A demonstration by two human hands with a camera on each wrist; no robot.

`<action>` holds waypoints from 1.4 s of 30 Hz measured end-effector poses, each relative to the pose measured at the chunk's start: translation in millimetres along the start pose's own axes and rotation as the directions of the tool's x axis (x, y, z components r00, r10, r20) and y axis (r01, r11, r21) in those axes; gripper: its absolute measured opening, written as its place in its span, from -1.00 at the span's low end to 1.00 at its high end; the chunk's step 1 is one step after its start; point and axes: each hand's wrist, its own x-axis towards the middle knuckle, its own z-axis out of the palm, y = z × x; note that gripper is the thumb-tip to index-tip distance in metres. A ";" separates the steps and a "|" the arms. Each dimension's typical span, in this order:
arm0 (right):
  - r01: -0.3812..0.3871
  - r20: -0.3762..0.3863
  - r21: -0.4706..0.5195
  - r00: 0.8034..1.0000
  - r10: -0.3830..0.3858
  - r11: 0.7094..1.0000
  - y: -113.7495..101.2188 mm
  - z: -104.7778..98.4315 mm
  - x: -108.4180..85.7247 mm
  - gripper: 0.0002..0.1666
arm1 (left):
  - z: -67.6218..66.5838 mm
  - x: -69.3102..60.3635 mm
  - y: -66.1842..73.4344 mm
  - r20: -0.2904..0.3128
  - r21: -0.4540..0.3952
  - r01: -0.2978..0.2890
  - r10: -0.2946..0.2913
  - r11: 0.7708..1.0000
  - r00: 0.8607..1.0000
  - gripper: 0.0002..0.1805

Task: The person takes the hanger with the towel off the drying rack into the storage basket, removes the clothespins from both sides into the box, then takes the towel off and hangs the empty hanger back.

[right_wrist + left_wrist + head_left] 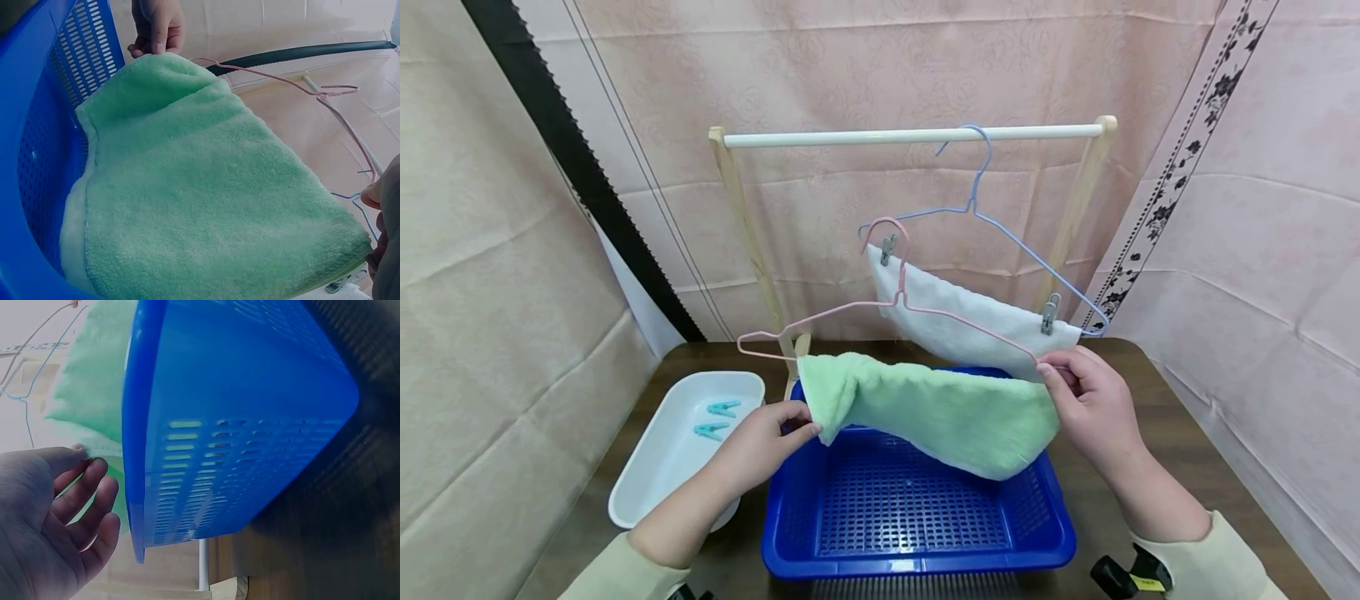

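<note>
A light green towel (925,408) hangs along the lower part of a pink hanger (850,307), above a blue basket (917,567). My left hand (775,433) pinches the towel's left corner; in the left wrist view its other fingers curl loosely. With thumb and fingers my right hand (1090,400) grips the pink hanger's right end together with the towel's upper right corner. Behind them a white towel (970,308) hangs from a blue hanger (1037,262), held by two grey clips (1051,315). The towel hides the pink hanger's lower bar.
A wooden rack with a white rod (850,137) stands at the back, the blue hanger hooked on it. On the left, a white tray (632,492) holds two turquoise clothespins (711,430). Fabric curtains (512,333) surround the brown table (1157,442).
</note>
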 end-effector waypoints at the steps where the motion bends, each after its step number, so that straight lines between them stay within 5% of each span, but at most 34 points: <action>1: 0.004 -0.001 0.005 1.000 -0.004 1.000 -0.4 -0.3 0.1 -0.94 | -0.3 0.9 -0.9 -0.004 -0.001 0.009 -0.009 1.000 1.000 -0.91; 16: 0.009 0.010 0.051 1.000 -0.010 0.999 -5.7 -3.8 1.0 -0.83 | -21.3 8.2 -6.5 -0.118 -0.053 0.019 -0.025 0.998 0.993 -0.56; 24: 0.011 0.021 0.057 1.000 -0.012 0.998 -5.9 -5.3 0.0 -0.88 | -32.3 8.2 -2.7 -0.212 -0.156 0.097 -0.130 0.983 0.969 -0.45; 32: 0.017 0.009 0.053 1.000 -0.018 0.998 -5.3 -5.2 -1.2 -0.90 | -33.1 10.2 3.3 -0.247 -0.233 0.090 -0.148 0.968 0.957 -0.59; 42: 0.051 -0.026 0.039 0.998 -0.050 0.998 -2.8 -3.3 -2.4 -0.80 | -29.4 9.2 1.4 -0.264 -0.139 0.056 -0.092 0.989 0.960 -0.68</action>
